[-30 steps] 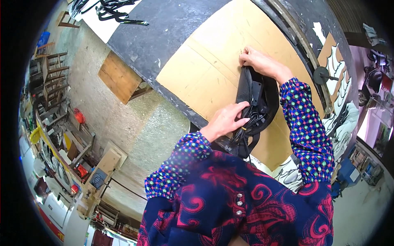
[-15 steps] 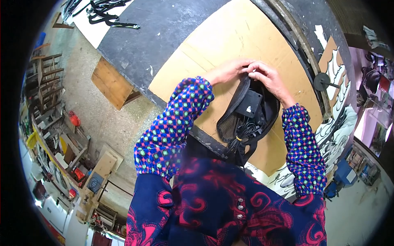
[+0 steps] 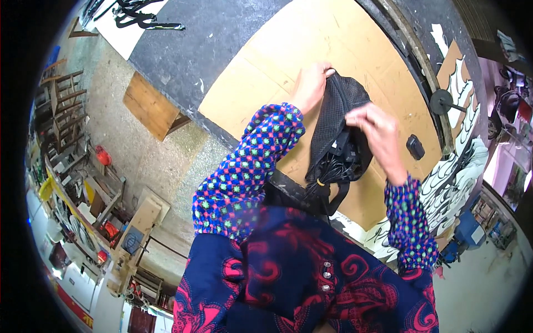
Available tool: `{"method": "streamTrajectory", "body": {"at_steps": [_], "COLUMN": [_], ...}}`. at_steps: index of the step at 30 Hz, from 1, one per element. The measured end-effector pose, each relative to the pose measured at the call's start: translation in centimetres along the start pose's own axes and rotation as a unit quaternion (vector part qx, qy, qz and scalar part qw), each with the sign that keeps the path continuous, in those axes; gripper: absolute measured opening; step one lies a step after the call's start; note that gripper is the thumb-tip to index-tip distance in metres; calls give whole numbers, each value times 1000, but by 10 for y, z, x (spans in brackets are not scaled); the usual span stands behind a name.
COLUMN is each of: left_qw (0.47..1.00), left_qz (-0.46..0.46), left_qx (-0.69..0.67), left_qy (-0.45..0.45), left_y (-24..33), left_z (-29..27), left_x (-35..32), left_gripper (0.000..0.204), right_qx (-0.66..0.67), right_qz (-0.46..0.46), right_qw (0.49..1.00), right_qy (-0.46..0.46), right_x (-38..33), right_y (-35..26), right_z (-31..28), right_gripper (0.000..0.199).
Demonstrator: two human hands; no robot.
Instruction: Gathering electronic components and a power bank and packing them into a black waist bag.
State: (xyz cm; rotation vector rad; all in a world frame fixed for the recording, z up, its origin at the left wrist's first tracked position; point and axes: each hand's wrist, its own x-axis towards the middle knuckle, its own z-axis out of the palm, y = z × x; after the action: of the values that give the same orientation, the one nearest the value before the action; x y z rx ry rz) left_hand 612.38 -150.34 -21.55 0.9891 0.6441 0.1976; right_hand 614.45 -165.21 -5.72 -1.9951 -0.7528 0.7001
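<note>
A black mesh bag lies on the cardboard in front of me, its mouth gaping on the near right side. Inside it shows a black box-shaped device. At the bag's near end, a bundle of black cable is bound with a yellow tie. My left hand is closed, pinching the bag's far tip. Lower down, my right hand is closed with thumb and fingertips together at the bag's right edge; whether they grip cloth or zipper is hidden.
Right of my right hand, a small black block-like piece rests on the cardboard sheet. Beyond it runs a long bar with a round dark disc. White cut-out pieces pile at the right. Black straps lie far left.
My right hand has left the far tip and come down toward me along the bag's right side. The bag's far part is now stretched up, and the small black piece has come into view.
</note>
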Motion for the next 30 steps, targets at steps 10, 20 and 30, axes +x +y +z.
{"method": "streamTrajectory", "body": {"at_steps": [10, 20, 30], "left_qw": [987, 917, 964], "left_qz": [56, 235, -119], "left_qx": [149, 321, 213], "left_qy": [17, 33, -109], "left_y": [8, 8, -41], "left_z": [7, -23, -46], "left_x": [-4, -105, -262], "left_gripper": [13, 33, 44], "right_qx": [-96, 6, 198], "right_qz": [-129, 59, 237], "right_qw": [984, 976, 941], "right_qy": [77, 209, 139], "right_x": [-74, -87, -221], "right_y": [5, 11, 53], "right_z": [28, 9, 98], "right_gripper": [14, 17, 25]}}
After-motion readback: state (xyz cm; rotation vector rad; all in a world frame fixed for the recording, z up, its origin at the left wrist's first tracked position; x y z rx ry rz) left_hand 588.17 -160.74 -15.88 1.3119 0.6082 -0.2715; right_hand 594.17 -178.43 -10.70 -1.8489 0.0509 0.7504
